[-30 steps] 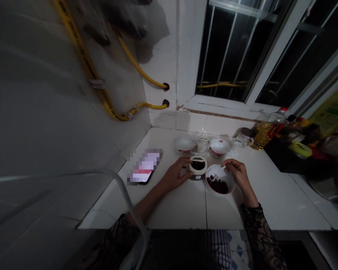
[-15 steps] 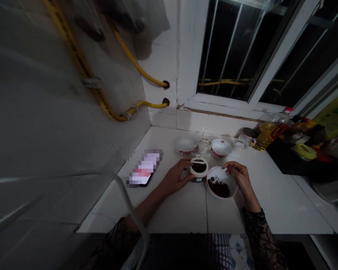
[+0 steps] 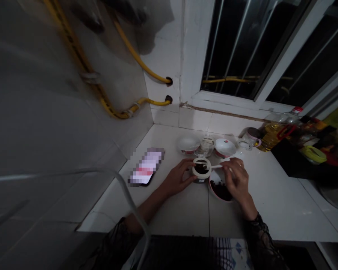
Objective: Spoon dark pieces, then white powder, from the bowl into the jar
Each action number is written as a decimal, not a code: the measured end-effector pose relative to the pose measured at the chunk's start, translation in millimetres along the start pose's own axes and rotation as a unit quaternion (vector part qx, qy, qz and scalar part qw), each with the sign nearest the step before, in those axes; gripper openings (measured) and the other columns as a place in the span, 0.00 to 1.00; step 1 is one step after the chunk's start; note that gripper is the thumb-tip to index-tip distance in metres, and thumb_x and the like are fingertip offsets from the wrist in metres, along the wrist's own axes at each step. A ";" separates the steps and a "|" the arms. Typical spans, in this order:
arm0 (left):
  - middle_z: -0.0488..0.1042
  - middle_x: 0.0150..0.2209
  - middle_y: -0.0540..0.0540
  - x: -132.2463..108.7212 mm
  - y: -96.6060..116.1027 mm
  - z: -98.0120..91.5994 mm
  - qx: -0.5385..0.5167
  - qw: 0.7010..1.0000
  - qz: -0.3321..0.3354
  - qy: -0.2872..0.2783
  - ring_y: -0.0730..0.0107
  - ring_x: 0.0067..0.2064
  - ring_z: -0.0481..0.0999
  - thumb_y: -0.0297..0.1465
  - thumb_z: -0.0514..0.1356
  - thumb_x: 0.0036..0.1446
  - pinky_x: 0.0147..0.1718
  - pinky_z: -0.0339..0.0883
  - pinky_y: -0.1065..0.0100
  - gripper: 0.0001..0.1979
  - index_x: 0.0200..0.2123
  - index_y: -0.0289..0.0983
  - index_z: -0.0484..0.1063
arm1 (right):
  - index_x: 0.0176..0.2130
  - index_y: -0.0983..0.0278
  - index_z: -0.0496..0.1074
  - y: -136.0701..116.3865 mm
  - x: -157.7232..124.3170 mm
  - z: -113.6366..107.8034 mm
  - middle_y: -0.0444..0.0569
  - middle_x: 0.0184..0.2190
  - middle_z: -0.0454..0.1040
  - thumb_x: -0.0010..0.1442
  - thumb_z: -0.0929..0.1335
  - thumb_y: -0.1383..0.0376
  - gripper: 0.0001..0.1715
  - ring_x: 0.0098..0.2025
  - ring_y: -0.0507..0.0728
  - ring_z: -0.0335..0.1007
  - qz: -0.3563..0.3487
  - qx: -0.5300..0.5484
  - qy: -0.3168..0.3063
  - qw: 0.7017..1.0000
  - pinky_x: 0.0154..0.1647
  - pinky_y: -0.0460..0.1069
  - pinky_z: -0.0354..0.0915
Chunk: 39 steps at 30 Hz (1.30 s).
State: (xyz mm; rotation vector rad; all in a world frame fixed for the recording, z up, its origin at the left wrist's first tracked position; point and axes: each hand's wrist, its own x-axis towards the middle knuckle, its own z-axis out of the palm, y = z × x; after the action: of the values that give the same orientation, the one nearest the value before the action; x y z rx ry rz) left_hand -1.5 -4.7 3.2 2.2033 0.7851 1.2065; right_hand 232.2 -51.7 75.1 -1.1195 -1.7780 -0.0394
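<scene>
One flat phone (image 3: 146,169) lies left of the jar (image 3: 201,173). The left hand (image 3: 178,177) is clamped around this round, white-rimmed jar of dark contents. Behind it stand two white bowls (image 3: 189,144) flanking a clear glass (image 3: 206,146). Right of the jar, the right hand (image 3: 236,178) pinches one white spoon (image 3: 214,166) reaching over the jar's mouth, above a third bowl (image 3: 220,189) holding dark pieces.

A phone (image 3: 146,171) lies left; oil bottle (image 3: 273,132) and yellow hose (image 3: 129,112) stand behind.
</scene>
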 end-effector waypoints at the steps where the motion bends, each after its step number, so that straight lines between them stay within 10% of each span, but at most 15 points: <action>1: 0.67 0.56 0.38 0.0 0.1 -0.1 0.002 1.000 0.002 0.000 0.58 0.56 0.71 0.34 0.61 0.61 0.48 0.73 0.58 0.17 0.52 0.41 0.63 | 0.36 0.60 0.74 -1.9 -0.5 0.8 0.47 0.30 0.77 0.62 0.63 0.68 0.10 0.34 0.57 0.72 -0.064 -0.027 -0.033 0.997 0.48 0.57 0.63; 4: 0.67 0.55 0.38 0.7 1.4 -0.8 0.005 1.000 0.009 0.002 0.59 0.56 0.71 0.33 0.60 0.61 0.49 0.73 0.58 0.16 0.51 0.41 0.63 | 0.40 0.60 0.73 -0.2 -1.5 -2.5 0.46 0.30 0.78 0.61 0.62 0.72 0.12 0.32 0.56 0.72 -0.143 -0.062 -0.038 0.987 0.49 0.59 0.63; 9: 0.67 0.56 0.38 1.2 2.0 -1.3 0.005 1.000 0.005 0.002 0.59 0.56 0.71 0.32 0.60 0.61 0.47 0.74 0.59 0.17 0.52 0.42 0.63 | 0.37 0.59 0.73 22.5 -3.8 -23.2 0.45 0.26 0.75 0.62 0.63 0.70 0.09 0.32 0.57 0.70 -0.046 -0.071 0.048 0.995 0.43 0.56 0.65; 20: 0.67 0.56 0.39 0.6 0.2 -0.6 -0.003 1.000 0.009 0.002 0.59 0.57 0.71 0.31 0.60 0.61 0.46 0.74 0.59 0.17 0.52 0.42 0.63 | 0.32 0.60 0.75 33.1 -15.9 -19.7 0.48 0.29 0.79 0.59 0.63 0.67 0.12 0.36 0.59 0.71 0.085 -0.034 -0.183 0.979 0.45 0.56 0.63; 39: 0.68 0.56 0.38 0.2 0.3 -1.1 0.013 1.000 0.003 0.006 0.59 0.56 0.72 0.32 0.60 0.60 0.45 0.75 0.60 0.16 0.52 0.42 0.64 | 0.25 0.63 0.74 33.9 -12.2 -22.0 0.42 0.17 0.66 0.47 0.68 0.56 0.13 0.23 0.53 0.61 0.372 0.172 -0.056 0.911 0.29 0.48 0.57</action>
State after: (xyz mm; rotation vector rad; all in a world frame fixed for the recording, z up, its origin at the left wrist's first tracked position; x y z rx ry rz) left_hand -2.3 -4.7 4.0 2.2234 0.8041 1.2201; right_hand 272.4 -51.1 62.3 -1.4760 -1.2769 0.7793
